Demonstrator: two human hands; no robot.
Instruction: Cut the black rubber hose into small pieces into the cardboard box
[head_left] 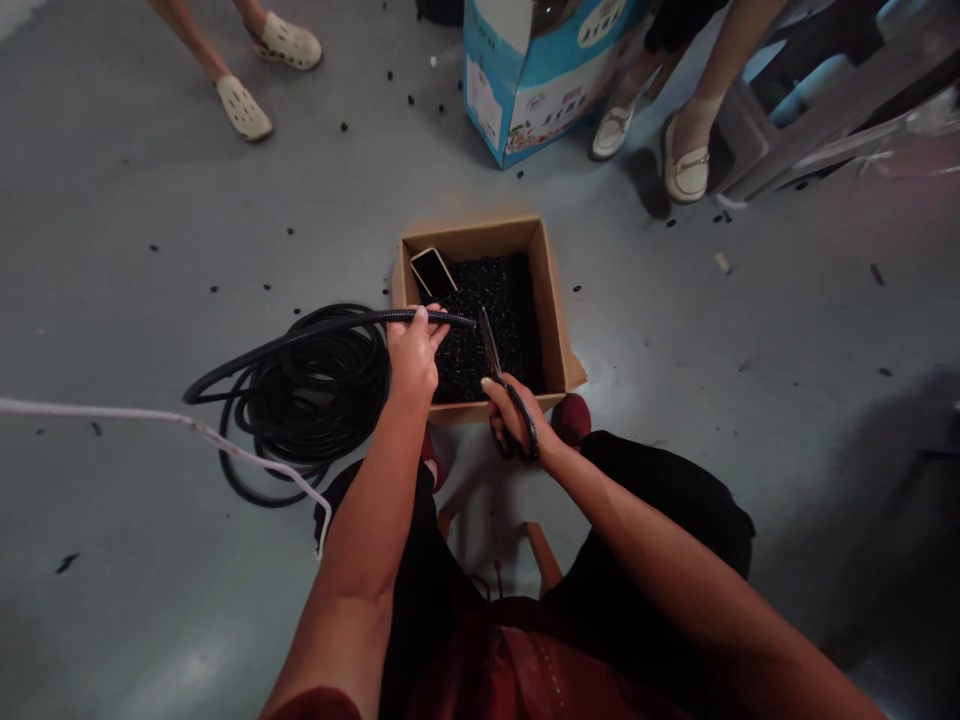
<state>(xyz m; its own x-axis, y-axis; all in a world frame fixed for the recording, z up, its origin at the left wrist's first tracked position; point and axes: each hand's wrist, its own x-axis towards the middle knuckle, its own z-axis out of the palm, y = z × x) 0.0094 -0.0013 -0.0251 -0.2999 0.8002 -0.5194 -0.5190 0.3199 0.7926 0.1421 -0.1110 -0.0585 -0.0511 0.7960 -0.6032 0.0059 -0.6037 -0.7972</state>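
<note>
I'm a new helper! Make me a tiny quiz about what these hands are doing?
1. Which hand holds the scissors?
2. True or false: the phone is inside the cardboard box.
3. Fill in the blank: the left hand grips a black ribbed ____.

Key:
1. The right hand
2. True
3. Tube

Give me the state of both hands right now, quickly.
Left hand: closed, holding a black corrugated tube.
Right hand: closed, holding scissors by the handles.
</note>
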